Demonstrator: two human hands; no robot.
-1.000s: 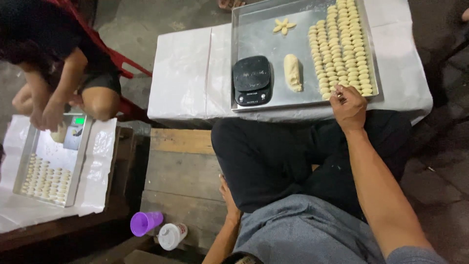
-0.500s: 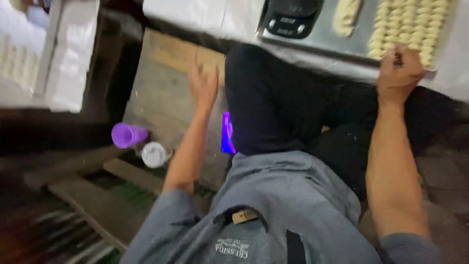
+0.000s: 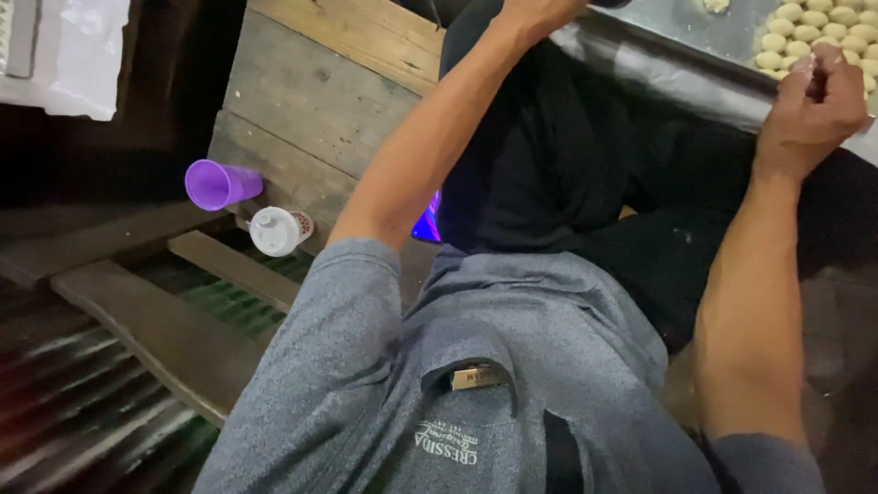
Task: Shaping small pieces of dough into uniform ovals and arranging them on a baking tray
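Wooden bench (image 3: 311, 101) below, metal tray (image 3: 695, 32) ahead. Right hand (image 3: 809, 96) pinched at dough balls (image 3: 823, 32), placing step. Left hand mostly out of view, grip unclear. Next: careful row alignment.

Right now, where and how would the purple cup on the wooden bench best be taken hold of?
Take the purple cup around its mid-wall, coming from above. It lies on its side on the bench, mouth toward the left, so the rounded wall faces up. The white-lidded cup sits close at its lower right, so that side seems cramped.
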